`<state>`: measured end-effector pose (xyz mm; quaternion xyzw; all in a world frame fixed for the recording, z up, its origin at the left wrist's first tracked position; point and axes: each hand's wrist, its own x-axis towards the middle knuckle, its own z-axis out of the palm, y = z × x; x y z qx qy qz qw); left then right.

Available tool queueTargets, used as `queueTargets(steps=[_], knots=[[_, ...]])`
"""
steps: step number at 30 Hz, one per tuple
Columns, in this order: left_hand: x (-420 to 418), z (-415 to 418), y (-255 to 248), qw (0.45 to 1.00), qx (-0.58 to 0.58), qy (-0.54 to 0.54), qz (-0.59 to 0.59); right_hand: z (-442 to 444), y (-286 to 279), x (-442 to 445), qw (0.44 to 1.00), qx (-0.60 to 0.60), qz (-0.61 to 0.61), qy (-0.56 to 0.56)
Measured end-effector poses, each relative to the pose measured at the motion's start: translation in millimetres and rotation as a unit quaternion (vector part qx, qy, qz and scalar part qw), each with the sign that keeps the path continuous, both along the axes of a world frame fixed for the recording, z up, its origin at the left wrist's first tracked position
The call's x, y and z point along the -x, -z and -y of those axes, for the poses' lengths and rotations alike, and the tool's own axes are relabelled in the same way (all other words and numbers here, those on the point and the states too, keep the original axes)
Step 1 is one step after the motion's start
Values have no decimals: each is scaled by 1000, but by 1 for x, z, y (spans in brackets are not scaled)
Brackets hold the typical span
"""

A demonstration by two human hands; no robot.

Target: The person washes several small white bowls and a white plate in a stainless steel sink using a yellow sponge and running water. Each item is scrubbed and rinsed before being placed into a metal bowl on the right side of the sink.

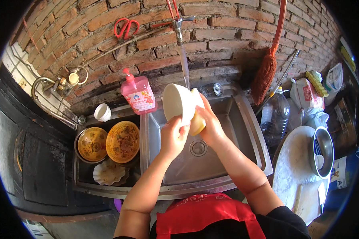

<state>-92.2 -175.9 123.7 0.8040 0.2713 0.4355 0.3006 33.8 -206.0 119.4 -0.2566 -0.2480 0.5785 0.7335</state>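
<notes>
A white bowl (pixel 174 103), tipped on its side, is gripped at its rim by my left hand (pixel 174 137). My right hand (pixel 209 122) presses a yellow sponge-like pad (pixel 198 124) to the bowl's outer wall; my fingers partly hide the pad. Both hands are above the right basin (pixel 181 161) of a stainless steel sink, over its round drain (pixel 198 148). Behind the bowl, a clear tube (pixel 184 61) hangs from the metal tap (pixel 178 27); the bowl hides the area below its end.
Stained yellow bowls (pixel 122 142) and a fluted white dish (pixel 107 173) lie in the left basin. A pink pump bottle (pixel 138 95) and small white cups (pixel 102 112) stand along the back ledge. Right of the sink are a broom (pixel 264 74), a large plastic bottle (pixel 275 112) and a round table (pixel 290 158).
</notes>
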Motion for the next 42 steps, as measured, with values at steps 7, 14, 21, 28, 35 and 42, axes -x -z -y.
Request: queueTargets(steps=[7,14,21,28,35,42], knots=[[-4,-9,-14,946,255,60,193,19,-26,11,547,-181,754,316],[1,7,-27,959,255,102,65,-30,-37,-39,814,-106,545,173],[6,-7,-32,937,-243,0,-249,-8,-2,-21,993,53,101,-20],[15,-15,-21,915,-335,-1,-226,-4,15,-17,996,12,-36,-76],[7,-12,4,867,391,46,305,-2,17,-3,997,54,11,-46],[22,-21,19,869,383,-29,313,7,-20,-5,940,-44,317,115]])
